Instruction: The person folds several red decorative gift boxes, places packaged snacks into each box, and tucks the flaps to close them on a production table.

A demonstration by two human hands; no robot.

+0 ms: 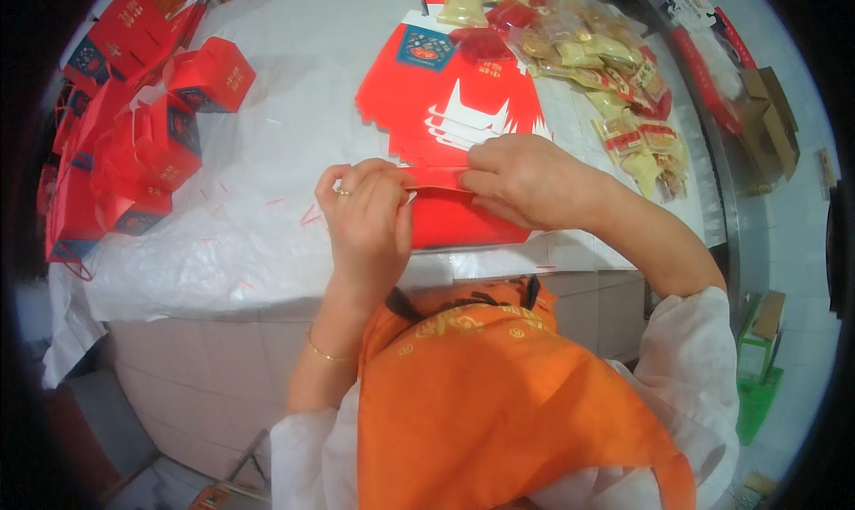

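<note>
Orange apron (499, 394) nearest me; beyond it, a red carton (463, 223) lies between left hand (367, 212) and right hand (525, 180), their fingers (392, 187) pinching its flap (436, 178). I judge this folding; next calls for an even crease. Flat red blanks (419, 91) lie past the fingers.

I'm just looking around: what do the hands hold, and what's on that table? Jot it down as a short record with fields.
Left hand: gripping the left end of a folded red cardboard piece
Right hand: gripping the same piece toward its right end
Beyond the hands: overlapping flat red-and-white cardboard sheets
Table's left: red cardboard boxes with blue panels, standing formed
Table's far right: heap of small plastic-wrapped packets
Table covering: whitish plastic sheet
Clothing: orange cloth apron, white sleeves
</note>
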